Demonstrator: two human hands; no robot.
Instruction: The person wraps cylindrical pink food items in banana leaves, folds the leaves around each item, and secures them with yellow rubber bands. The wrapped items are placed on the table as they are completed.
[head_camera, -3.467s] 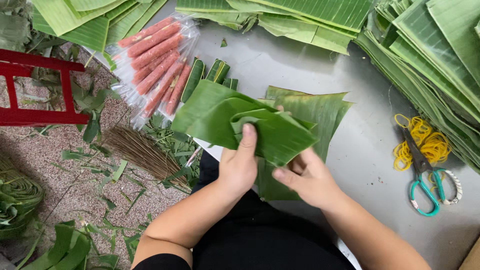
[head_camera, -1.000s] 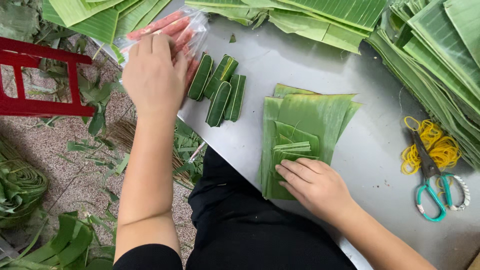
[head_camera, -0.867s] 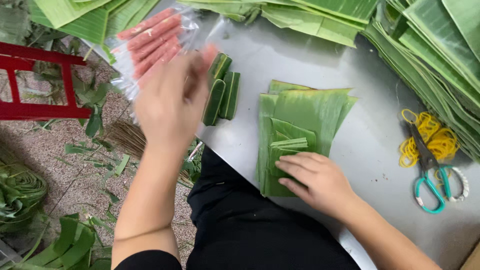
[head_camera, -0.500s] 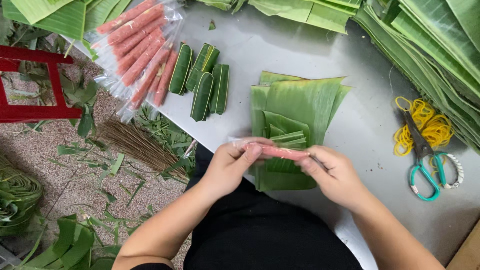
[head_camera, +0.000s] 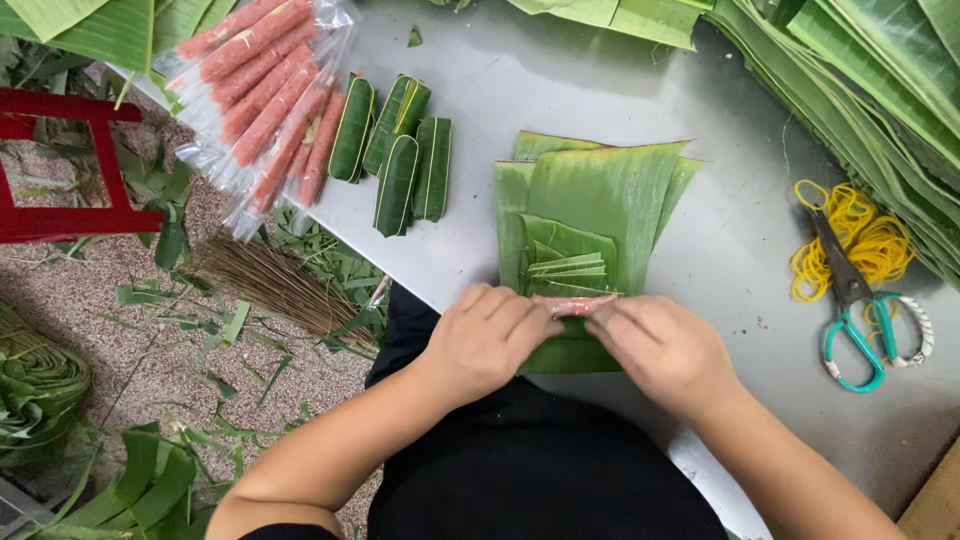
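Left hand (head_camera: 487, 340): mine, fingers closed over the left end of a pink sausage (head_camera: 574, 304).
Right hand (head_camera: 663, 348): mine, pinching the sausage's right end.
Sausage: lying crosswise on the near part of the leaf stack (head_camera: 600, 205), at the worktop (head_camera: 740, 250) edge just before me.
Wrapped rolls (head_camera: 395, 150): four, green, left of the stack.
Sausage bag (head_camera: 270, 100): clear, far left.
Scissors (head_camera: 850, 315): teal handles, right, on yellow rubber bands (head_camera: 860, 235).

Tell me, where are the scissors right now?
In the head view, the teal-handled scissors lie on the grey table at the right, on the yellow rubber bands, beyond the right hand.
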